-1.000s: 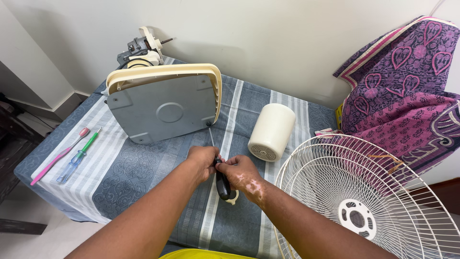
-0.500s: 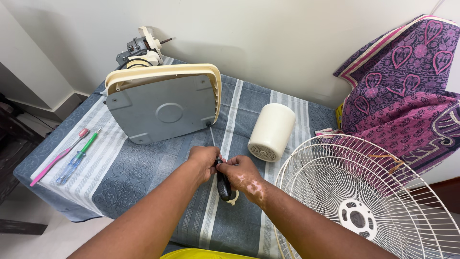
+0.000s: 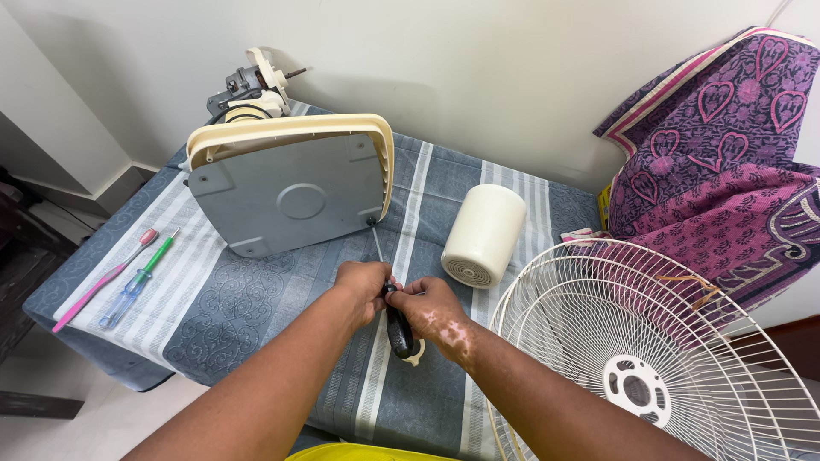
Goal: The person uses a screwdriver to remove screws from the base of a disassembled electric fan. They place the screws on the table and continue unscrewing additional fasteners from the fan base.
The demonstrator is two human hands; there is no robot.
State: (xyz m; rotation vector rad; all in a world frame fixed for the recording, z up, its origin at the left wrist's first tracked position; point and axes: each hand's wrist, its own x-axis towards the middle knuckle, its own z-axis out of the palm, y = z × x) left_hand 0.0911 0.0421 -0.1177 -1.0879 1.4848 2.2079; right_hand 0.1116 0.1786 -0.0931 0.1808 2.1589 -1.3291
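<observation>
1. Two hands meet over the middle of the table (image 3: 256,316), which is covered with a blue-grey striped cloth. Both hands work on one black-handled screwdriver (image 3: 395,318).
2. The left hand (image 3: 363,286) is closed, its grip clamped around the upper end of the screwdriver handle where the metal shaft begins.
3. The right hand (image 3: 436,309) is closed too, its fingers pinched on the same handle from the other side. The lower part of the handle sticks out below the two hands.
4. The thin shaft runs up and away from the hands. Its tip touches the lower right corner of the fan base (image 3: 290,192), a cream-rimmed housing with a grey underside that stands tilted on its edge.
5. A small cream-coloured part (image 3: 417,354) lies on the cloth just below the handle, beside the right hand.
6. A cream cylindrical cover (image 3: 483,235) with a vented end lies on its side just right of the hands, apart from them.
7. A white wire fan guard (image 3: 649,358) stands at the right, near the right forearm.
8. The fan motor (image 3: 248,85) sits behind the base, against the wall.
9. A pink screwdriver (image 3: 107,277) and a green one (image 3: 137,277) lie side by side at the left edge, well apart from the hands.
10. A purple patterned cloth (image 3: 717,171) hangs at the far right.
</observation>
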